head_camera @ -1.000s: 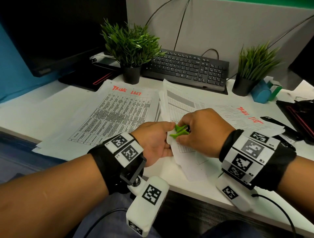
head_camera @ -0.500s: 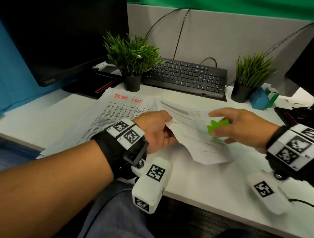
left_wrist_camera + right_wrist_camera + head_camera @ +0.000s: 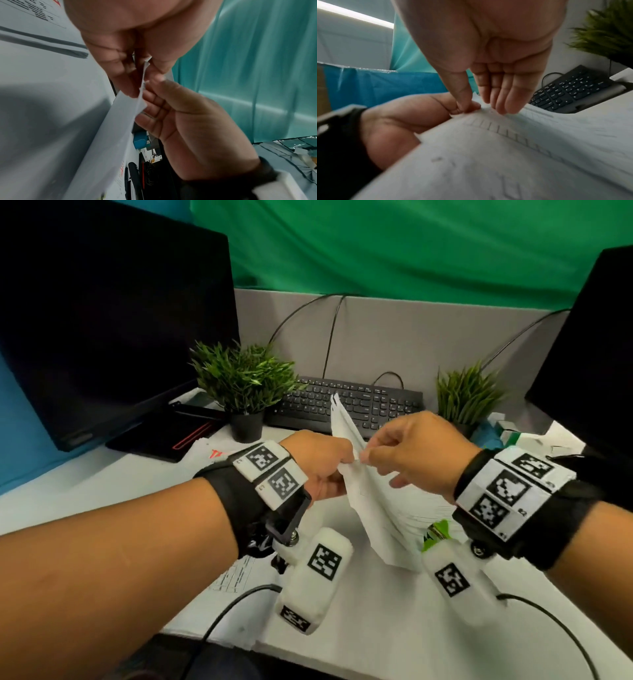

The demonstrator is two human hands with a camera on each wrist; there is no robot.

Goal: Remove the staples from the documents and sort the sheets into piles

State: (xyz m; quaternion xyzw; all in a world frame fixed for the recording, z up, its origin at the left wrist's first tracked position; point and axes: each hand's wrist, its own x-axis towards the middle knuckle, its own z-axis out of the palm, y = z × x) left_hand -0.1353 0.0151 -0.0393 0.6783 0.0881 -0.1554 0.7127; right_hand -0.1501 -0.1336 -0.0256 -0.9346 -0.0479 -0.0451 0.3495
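Left hand [image 3: 322,463]: I pinch the thin white sheets [image 3: 373,501] at their corner.
Right hand [image 3: 414,453]: I pinch the same corner.
Remover [image 3: 436,534]: green plastic, below sheets.

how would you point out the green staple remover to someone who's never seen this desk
Start at the white desk and find the lifted sheaf of white printed sheets that both hands pinch at one corner. Just below the right wrist, beside the sheaf's lower edge, lies the small bright green plastic staple remover, the only green thing on the desk besides the two potted plants.
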